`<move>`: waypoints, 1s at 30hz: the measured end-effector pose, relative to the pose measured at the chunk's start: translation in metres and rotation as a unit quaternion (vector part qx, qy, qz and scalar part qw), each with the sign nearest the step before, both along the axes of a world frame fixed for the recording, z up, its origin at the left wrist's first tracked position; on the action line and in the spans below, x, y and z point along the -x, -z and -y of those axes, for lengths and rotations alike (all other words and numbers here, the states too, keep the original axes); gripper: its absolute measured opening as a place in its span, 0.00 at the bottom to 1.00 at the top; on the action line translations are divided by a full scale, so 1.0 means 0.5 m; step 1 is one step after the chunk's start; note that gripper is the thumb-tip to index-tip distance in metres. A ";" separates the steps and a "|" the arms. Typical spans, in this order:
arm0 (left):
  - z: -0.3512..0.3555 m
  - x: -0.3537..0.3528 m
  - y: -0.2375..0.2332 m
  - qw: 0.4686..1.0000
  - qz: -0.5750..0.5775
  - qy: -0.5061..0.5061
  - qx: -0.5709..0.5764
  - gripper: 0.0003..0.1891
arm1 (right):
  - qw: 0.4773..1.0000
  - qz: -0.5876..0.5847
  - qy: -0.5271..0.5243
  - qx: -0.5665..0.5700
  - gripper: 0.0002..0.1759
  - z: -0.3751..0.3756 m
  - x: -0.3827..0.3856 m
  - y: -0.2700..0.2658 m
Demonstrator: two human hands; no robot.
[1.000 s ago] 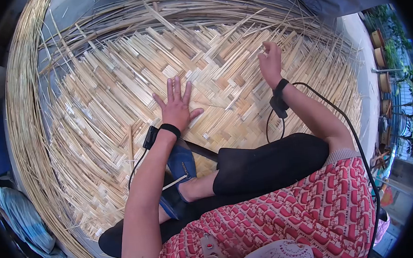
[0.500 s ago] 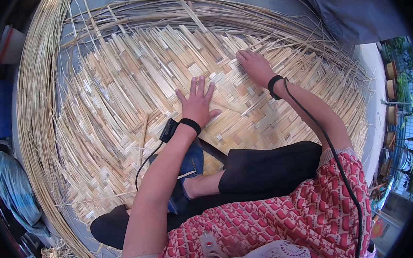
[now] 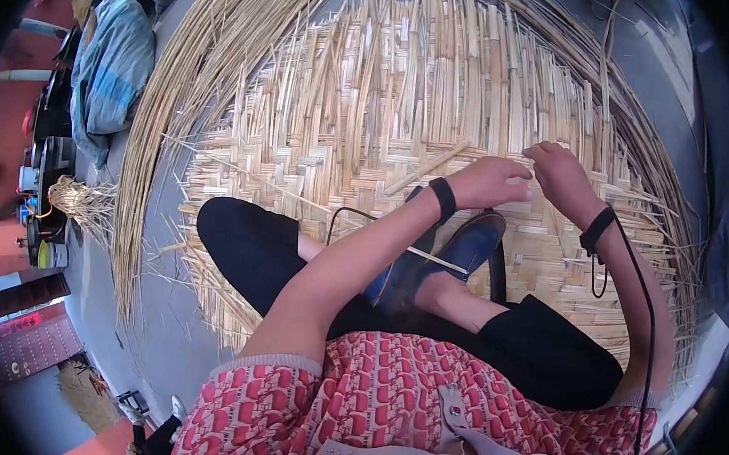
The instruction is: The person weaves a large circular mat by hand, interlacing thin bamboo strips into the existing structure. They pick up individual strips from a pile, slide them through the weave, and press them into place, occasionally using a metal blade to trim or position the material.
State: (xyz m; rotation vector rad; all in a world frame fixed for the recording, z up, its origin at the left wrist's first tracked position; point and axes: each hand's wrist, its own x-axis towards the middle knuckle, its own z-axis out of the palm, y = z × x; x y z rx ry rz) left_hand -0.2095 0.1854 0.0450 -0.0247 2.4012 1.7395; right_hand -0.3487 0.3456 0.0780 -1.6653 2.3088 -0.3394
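A woven mat (image 3: 376, 155) of flat pale reed strips lies under me, with long loose strip ends fanning out at its far side. My left hand (image 3: 490, 182) is just above the mat, its fingers reaching right and the thumb apart, with nothing visible between them. Close to its right, my right hand (image 3: 562, 181) is over the mat's right part, fingers bent together. Whatever is under those fingertips is hidden. A short split strip (image 3: 428, 168) lies on the weave beside my left hand. My blue shoe (image 3: 467, 244) rests on the mat below.
Long bundled reeds (image 3: 155, 132) curve along the mat's left side, and more loose reeds (image 3: 626, 99) edge the right. A blue plastic bag (image 3: 112, 67) stands at upper left, above a tied straw bunch (image 3: 75, 197). Another person's dark-trousered leg (image 3: 156, 445) shows at lower left.
The view has swung to the left. Both hands have lifted from lying spread on the mat and come close together. My right hand's fingers are now bent.
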 end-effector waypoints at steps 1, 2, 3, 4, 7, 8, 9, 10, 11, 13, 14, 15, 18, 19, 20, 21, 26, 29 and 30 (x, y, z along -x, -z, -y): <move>0.067 -0.049 -0.038 0.995 0.049 -0.082 -0.013 0.28 | 0.999 0.038 -0.011 0.019 0.18 0.041 -0.019 0.010; 0.126 -0.101 -0.013 0.983 0.001 -0.183 0.018 0.26 | 0.998 0.031 -0.031 0.040 0.18 0.083 -0.048 0.019; 0.204 -0.160 0.023 0.964 0.012 -0.218 0.150 0.33 | 0.996 0.039 -0.055 0.053 0.19 0.126 -0.070 0.049; 0.258 -0.219 0.029 0.911 0.117 -0.232 0.321 0.38 | 0.993 0.049 -0.071 0.081 0.20 0.169 -0.103 0.071; 0.363 -0.330 0.061 0.793 0.272 -0.237 0.491 0.48 | 0.988 0.020 -0.106 0.110 0.21 0.265 -0.183 0.141; 0.393 -0.363 0.075 0.772 0.318 -0.220 0.504 0.52 | 0.988 -0.017 -0.109 0.109 0.21 0.291 -0.204 0.160; 0.414 -0.386 0.084 0.766 0.324 -0.234 0.504 0.52 | 0.986 -0.017 -0.123 0.115 0.21 0.311 -0.224 0.162; 0.422 -0.403 0.091 0.792 0.312 -0.200 0.485 0.51 | 0.992 -0.062 -0.094 0.054 0.22 0.318 -0.246 0.163; 0.427 -0.414 0.100 0.818 0.296 -0.163 0.465 0.49 | 0.992 -0.109 -0.060 -0.010 0.23 0.319 -0.265 0.165; 0.435 -0.415 0.090 0.818 0.300 -0.153 0.467 0.51 | 0.991 -0.120 -0.064 -0.015 0.24 0.315 -0.264 0.167; 0.446 -0.414 0.083 0.825 0.300 -0.120 0.464 0.50 | 0.992 -0.098 -0.078 -0.006 0.24 0.309 -0.257 0.165; 0.461 -0.410 0.079 0.831 0.298 -0.086 0.461 0.50 | 0.993 -0.076 -0.090 0.002 0.24 0.304 -0.249 0.158; 0.605 -0.402 0.066 0.919 0.147 -0.212 0.299 0.26 | 0.995 -0.056 -0.078 0.023 0.21 0.280 -0.259 0.131; 0.635 -0.391 0.069 0.924 0.098 -0.306 0.205 0.20 | 0.995 -0.043 -0.068 0.052 0.20 0.278 -0.269 0.128; 0.655 -0.384 0.073 0.910 0.048 -0.330 0.246 0.17 | 0.996 -0.046 -0.065 0.051 0.20 0.282 -0.281 0.128; 0.668 -0.374 0.086 0.912 0.045 -0.328 0.243 0.17 | 0.995 -0.015 -0.066 0.079 0.19 0.281 -0.298 0.132; 0.662 -0.373 0.108 0.925 0.207 -0.317 0.027 0.11 | 0.988 0.078 -0.117 0.064 0.17 0.271 -0.359 0.153; 0.683 -0.395 0.137 0.928 0.168 -0.321 -0.087 0.10 | 0.989 0.091 -0.095 0.068 0.16 0.271 -0.367 0.157; 0.684 -0.403 0.128 0.919 0.180 -0.334 -0.110 0.10 | 0.989 0.093 -0.095 0.063 0.16 0.273 -0.369 0.155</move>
